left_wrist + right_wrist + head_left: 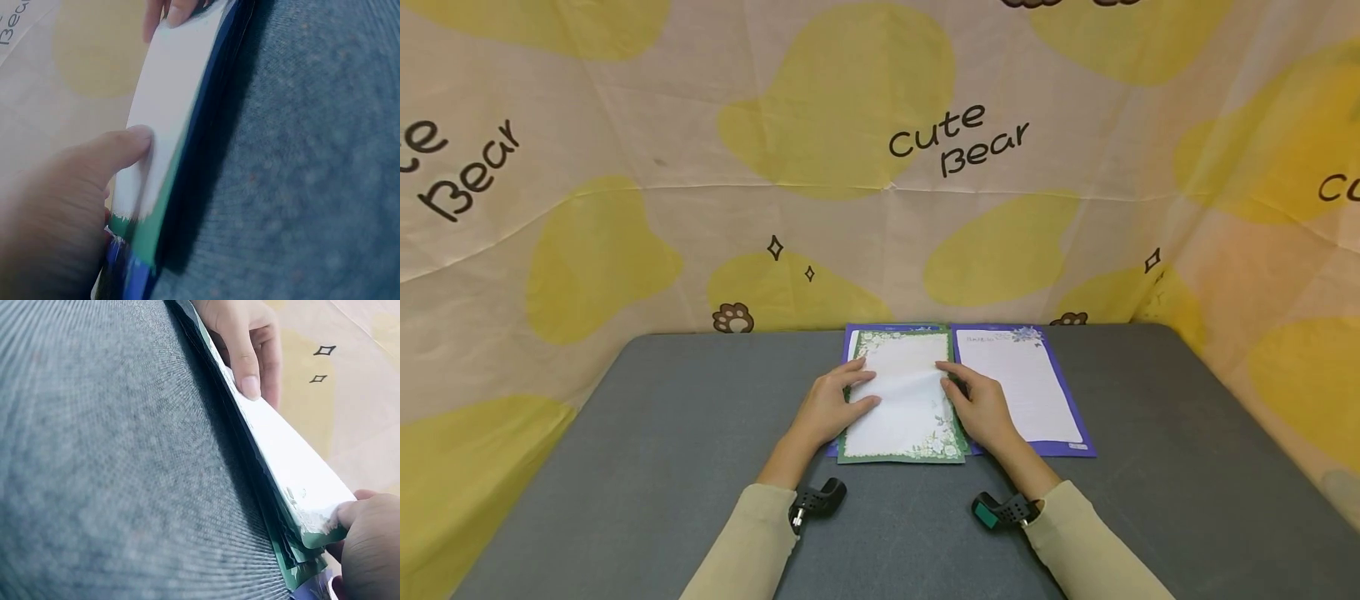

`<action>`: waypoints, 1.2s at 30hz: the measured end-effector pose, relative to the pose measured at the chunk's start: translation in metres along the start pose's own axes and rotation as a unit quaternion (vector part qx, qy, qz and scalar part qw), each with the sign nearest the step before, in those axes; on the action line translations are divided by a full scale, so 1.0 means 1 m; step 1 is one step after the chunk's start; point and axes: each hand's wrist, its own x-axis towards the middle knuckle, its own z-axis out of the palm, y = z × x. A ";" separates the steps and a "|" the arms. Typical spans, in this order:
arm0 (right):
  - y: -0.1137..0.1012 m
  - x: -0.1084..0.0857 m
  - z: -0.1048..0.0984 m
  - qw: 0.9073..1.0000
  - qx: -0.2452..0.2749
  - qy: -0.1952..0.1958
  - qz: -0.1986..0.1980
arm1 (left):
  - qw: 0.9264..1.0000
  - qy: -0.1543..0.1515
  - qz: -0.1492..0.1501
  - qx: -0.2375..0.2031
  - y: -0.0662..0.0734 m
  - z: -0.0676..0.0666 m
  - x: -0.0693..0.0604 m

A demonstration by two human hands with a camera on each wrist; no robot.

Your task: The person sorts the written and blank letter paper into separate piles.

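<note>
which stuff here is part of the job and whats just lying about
Likely part of the job:
green-bordered sheet, touched by left hand and right hand
purple-bordered sheet beside it

Likely just around:
black wrist devices
grey table
patterned backdrop cloth

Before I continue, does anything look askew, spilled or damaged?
Only slight misalignment: the white rectangular paper with a green floral border extends past the near edge of the purple-bordered white paper beneath, and green-edged layers below it sit unevenly. No spill or tear shows.

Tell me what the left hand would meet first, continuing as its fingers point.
Likely the green-bordered floral sheet, which it overlaps in the head view; farther on, perhaps the right hand, though depth is unclear.
</note>
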 end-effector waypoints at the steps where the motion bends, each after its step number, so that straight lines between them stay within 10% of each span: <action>1: 0.000 0.000 0.000 1.000 -0.001 0.004 -0.006 | 1.000 0.002 -0.002 -0.003 0.000 0.000 0.000; 12: 0.000 0.000 0.003 0.995 0.029 0.044 -0.083 | 0.992 0.105 -0.036 -0.059 0.000 0.000 0.003; 20: -0.001 0.000 0.004 0.988 0.026 0.079 -0.132 | 0.984 0.123 -0.104 -0.071 0.002 -0.001 0.002; 36: 0.001 0.000 0.003 0.994 0.065 0.059 -0.072 | 0.978 0.190 0.004 -0.087 -0.001 0.001 0.005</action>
